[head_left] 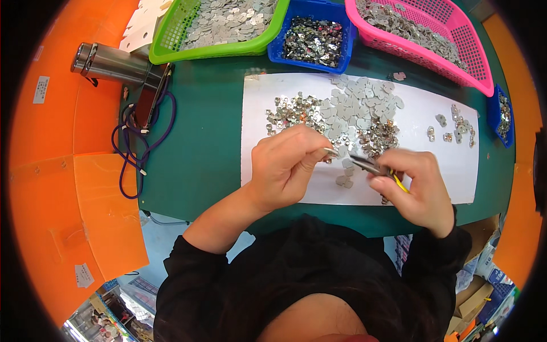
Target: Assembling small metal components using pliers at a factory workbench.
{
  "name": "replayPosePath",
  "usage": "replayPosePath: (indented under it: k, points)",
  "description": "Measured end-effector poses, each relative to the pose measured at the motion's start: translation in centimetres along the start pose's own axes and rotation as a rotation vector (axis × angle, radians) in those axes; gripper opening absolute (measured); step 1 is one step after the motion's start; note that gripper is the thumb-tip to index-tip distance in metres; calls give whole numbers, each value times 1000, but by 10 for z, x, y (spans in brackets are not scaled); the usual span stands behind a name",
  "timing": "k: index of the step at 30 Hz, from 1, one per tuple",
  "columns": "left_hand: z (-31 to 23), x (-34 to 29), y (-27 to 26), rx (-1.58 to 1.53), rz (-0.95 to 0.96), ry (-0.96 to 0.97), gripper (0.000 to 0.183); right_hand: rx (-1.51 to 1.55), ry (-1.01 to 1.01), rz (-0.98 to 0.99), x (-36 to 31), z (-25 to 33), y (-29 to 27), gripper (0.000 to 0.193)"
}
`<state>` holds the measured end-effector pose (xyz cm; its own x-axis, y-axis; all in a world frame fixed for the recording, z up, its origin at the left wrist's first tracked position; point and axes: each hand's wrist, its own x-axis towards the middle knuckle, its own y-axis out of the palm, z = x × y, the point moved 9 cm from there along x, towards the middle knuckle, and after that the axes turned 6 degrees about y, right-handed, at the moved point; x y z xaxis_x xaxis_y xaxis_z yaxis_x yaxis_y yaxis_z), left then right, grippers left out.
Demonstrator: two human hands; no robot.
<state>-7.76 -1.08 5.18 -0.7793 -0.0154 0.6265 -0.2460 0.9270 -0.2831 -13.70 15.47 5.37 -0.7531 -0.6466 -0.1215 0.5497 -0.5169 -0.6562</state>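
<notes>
My left hand [288, 165] pinches a small flat metal piece [331, 151] between thumb and fingertips. Close to it on the right, my right hand [416, 182] is wrapped round pliers [367, 165] with yellow on the handle. The jaws point left toward the pinched piece, a short gap away. Below both hands lies a white sheet [364, 194]. On it, beyond my hands, are a heap of flat grey plates [362, 102], a heap of small shiny metal clips [293, 111] to the left, and another cluster of shiny metal parts [379, 137] nearer my right hand.
Along the far side stand a green basket [213, 50], a blue bin [307, 64] and a pink basket [421, 57], holding metal parts. Several joined pieces [458, 125] lie on the sheet's right. A small blue tray [501, 117], a steel flask [114, 62] and a phone with purple cord [152, 102] flank it.
</notes>
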Motion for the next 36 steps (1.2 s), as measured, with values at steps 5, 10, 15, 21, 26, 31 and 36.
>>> replayPosePath:
  k: [5, 10, 15, 21, 26, 31, 36]
  points:
    - [-1, -1, 10, -145, 123, -92, 12, 628, 239, 596, -8, -2, 40, 46]
    - [6, -9, 12, -245, 62, -210, 13, 757, 364, 728, -9, -8, 56, 58]
    - [11, -12, 10, -269, 34, -297, 14, 899, 388, 795, -10, -8, 67, 61]
    - [12, -10, 12, -299, 52, -318, 14, 958, 419, 827, -10, -9, 69, 63]
    - [9, -9, 10, -227, 71, -258, 11, 946, 439, 853, -10, -12, 70, 62]
    - [10, -10, 9, -166, 46, -247, 10, 798, 437, 748, -6, -18, 66, 61]
    - [3, -8, 10, -104, 53, -173, 8, 895, 406, 821, -9, -14, 71, 62]
